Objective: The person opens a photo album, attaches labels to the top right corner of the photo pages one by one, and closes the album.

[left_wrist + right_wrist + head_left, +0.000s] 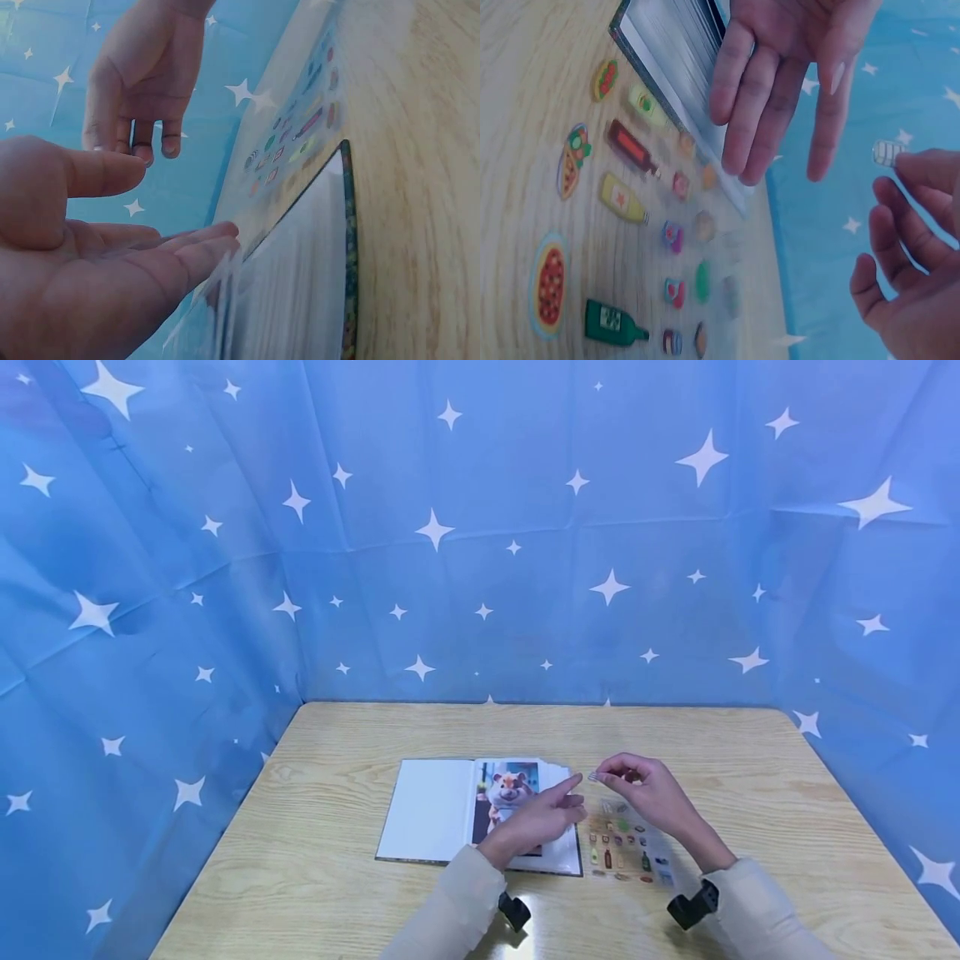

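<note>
My right hand (645, 789) pinches a small pale sticker (889, 153) between thumb and forefinger, held up above the table. A grid pattern shows on that sticker. Fingers outstretched, my left hand (538, 821) hovers over the right page of an open album (426, 810) and holds nothing. On that page lies a picture of a hamster (510, 789), partly covered by the left hand. Beside the album, below the right hand, a clear sticker sheet (633, 860) carries several food and bottle stickers, such as a green bottle (613, 322) and a pizza (550, 289).
The wooden table (300, 893) bears the album near its middle and the sheet just right of it. A blue curtain (525, 568) with white stars hangs behind and along the sides. Each wrist wears a black camera (693, 904).
</note>
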Motion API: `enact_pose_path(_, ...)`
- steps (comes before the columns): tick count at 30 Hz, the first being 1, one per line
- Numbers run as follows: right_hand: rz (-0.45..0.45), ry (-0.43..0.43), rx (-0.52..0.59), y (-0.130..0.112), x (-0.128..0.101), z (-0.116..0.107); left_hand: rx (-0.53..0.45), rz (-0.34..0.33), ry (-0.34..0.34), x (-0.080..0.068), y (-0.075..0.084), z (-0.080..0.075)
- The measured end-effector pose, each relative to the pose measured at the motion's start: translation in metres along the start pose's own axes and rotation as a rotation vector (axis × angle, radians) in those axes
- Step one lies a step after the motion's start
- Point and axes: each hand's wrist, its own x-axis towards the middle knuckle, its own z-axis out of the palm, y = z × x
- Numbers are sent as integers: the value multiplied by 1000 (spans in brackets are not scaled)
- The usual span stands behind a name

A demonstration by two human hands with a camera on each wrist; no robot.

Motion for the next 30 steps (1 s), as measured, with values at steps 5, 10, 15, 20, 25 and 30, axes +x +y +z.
enact_pose_path(5, -3, -7, -4, 2, 1, 3, 1, -13, 35, 0, -1, 0)
enact_pose_path(10, 5, -9, -12, 3, 1, 4, -19, 37, 63, 0, -2, -4)
enact_pose_path(15, 21, -27, -2, 3, 2, 6, -38, 89, 78, -4, -2, -14)
enact_pose_path(20, 47, -41, 11, 2, 5, 9, -31, 114, 83, -10, -3, -24)
enact_pose_path(25, 58, -47, 14, 2, 6, 12, -8, 160, 95, -17, -5, -33)
enact_pose_path(30, 74, -50, 14, 2, 8, 14, 45, 206, 139, -22, -7, -41)
